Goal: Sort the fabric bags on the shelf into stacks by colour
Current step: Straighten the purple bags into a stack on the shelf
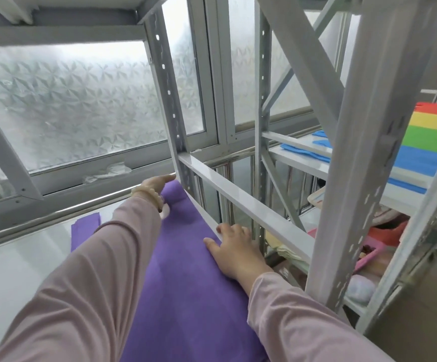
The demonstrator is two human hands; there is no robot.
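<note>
A purple fabric bag (186,270) lies flat on the white shelf board (29,262), along its right edge. My left hand (154,185) rests at the bag's far end, fingers stretched flat on the fabric near the shelf post. My right hand (234,248) lies palm down on the bag's right edge, fingers spread. A purple strip (85,226), maybe another bag or a handle, shows left of my left arm. On the neighbouring shelf, blue bags (306,150) lie flat beside a stack of red, yellow, green and blue bags (426,142).
Grey metal shelf posts (363,152) and a cross rail (243,199) stand right of the purple bag. A frosted window (68,105) is behind the shelf. Lower shelves at the right hold pink and yellow items (368,252).
</note>
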